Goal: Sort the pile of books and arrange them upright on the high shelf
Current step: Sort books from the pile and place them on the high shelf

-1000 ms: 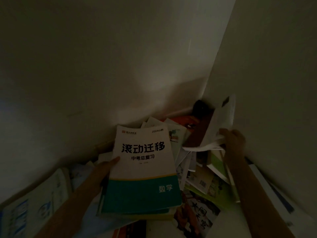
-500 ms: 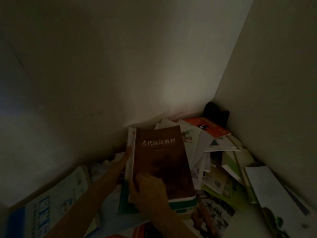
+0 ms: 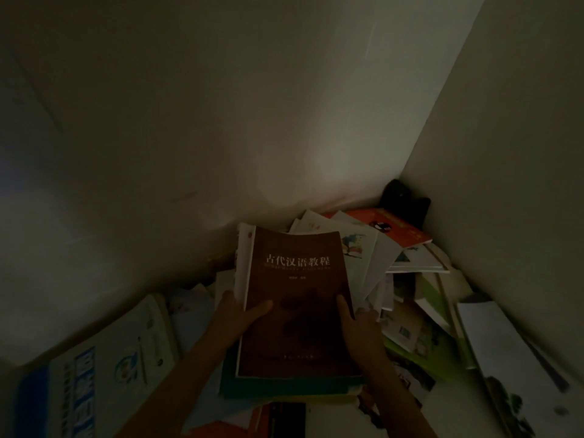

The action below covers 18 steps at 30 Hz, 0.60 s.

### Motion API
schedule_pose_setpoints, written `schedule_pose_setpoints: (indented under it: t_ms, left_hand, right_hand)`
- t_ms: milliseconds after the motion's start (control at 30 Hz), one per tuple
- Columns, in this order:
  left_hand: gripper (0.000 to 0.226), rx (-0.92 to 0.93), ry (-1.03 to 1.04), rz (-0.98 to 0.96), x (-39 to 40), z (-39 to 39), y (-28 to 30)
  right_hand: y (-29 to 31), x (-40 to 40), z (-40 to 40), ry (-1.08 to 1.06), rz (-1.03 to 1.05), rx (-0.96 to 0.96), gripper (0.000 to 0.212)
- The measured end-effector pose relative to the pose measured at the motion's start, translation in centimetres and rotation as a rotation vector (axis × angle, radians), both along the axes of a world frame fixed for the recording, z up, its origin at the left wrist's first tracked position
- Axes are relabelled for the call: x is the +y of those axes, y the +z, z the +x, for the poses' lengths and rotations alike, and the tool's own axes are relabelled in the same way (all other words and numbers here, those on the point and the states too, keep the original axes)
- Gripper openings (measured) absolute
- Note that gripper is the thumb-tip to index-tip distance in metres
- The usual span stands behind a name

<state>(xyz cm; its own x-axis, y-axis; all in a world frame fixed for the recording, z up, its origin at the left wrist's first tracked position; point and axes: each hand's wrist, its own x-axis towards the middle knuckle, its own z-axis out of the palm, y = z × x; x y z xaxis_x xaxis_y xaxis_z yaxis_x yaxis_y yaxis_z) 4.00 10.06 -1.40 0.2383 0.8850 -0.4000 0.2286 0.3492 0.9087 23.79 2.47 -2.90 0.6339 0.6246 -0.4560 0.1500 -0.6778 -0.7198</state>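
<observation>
A dark brown book [image 3: 297, 279] with pale Chinese lettering lies on top of a small stack that includes a white-and-green workbook [image 3: 284, 385]. My left hand [image 3: 235, 320] grips the stack's left edge, thumb laid across the brown cover. My right hand [image 3: 360, 327] holds the right edge, thumb on the cover. Under and around the stack a loose pile of books [image 3: 404, 298] fills the dim corner, among them an orange-red one [image 3: 395, 227].
Two pale walls meet at the back right [image 3: 401, 175], closing the space in. A dark object [image 3: 404, 200] sits in the corner. A blue-and-white workbook [image 3: 104, 374] leans at the lower left; a white book [image 3: 505, 358] lies at the lower right.
The brown book came onto the white-and-green workbook. My right hand let go of a white booklet, which dropped on the pile, and now holds the stack's right edge.
</observation>
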Motion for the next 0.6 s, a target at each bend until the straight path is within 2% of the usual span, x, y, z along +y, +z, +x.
schedule_pose_setpoints:
  t_ms: [100,167,233,267,333,367,400,467,500,533,600]
  left_hand:
    - [0.153,-0.070,0.025,-0.099,-1.0,-0.9,0.0]
    - [0.153,-0.130,0.019,-0.169,-1.9,-1.7,0.0]
    - [0.146,-0.166,0.009,-0.190,-2.9,-2.3,0.0]
    - [0.142,-0.182,-0.003,-0.185,-3.4,-2.5,0.1]
    - [0.139,-0.203,0.012,-0.159,-4.4,-2.8,0.1]
    - [0.136,-0.204,0.024,-0.140,-5.0,-2.8,0.6]
    - [0.127,-0.203,0.031,-0.125,-5.6,-2.9,1.4]
    - [0.087,-0.184,0.048,-0.066,-6.4,-3.1,2.7]
    - [0.071,-0.164,0.060,-0.029,-6.6,-3.2,3.2]
    - [0.065,-0.143,0.076,0.005,-6.9,-3.5,3.7]
    - [0.067,-0.130,0.118,0.064,-7.6,-4.0,4.9]
  right_hand:
    - [-0.6,-1.3,-0.2,0.096,-0.068,0.091,0.077]
    - [-0.9,-2.3,-0.7,0.117,-0.103,0.182,0.082]
    - [-1.3,-3.5,-1.4,0.087,-0.033,0.359,0.091]
    - [-1.5,-4.0,-1.8,0.065,0.000,0.385,0.098]
    - [-1.4,-5.0,-2.4,0.035,0.111,0.324,0.103]
    - [-1.2,-5.4,-2.6,0.015,0.174,0.277,0.095]
    - [-0.7,-5.8,-2.9,-0.011,0.220,0.255,0.084]
    - [0.2,-6.4,-3.4,-0.019,0.245,0.224,0.072]
    - [0.8,-6.7,-3.7,-0.008,0.254,0.189,0.074]
    - [1.6,-7.1,-4.0,0.005,0.289,0.155,0.081]
    - [3.0,-7.6,-4.4,0.019,0.389,0.111,0.085]
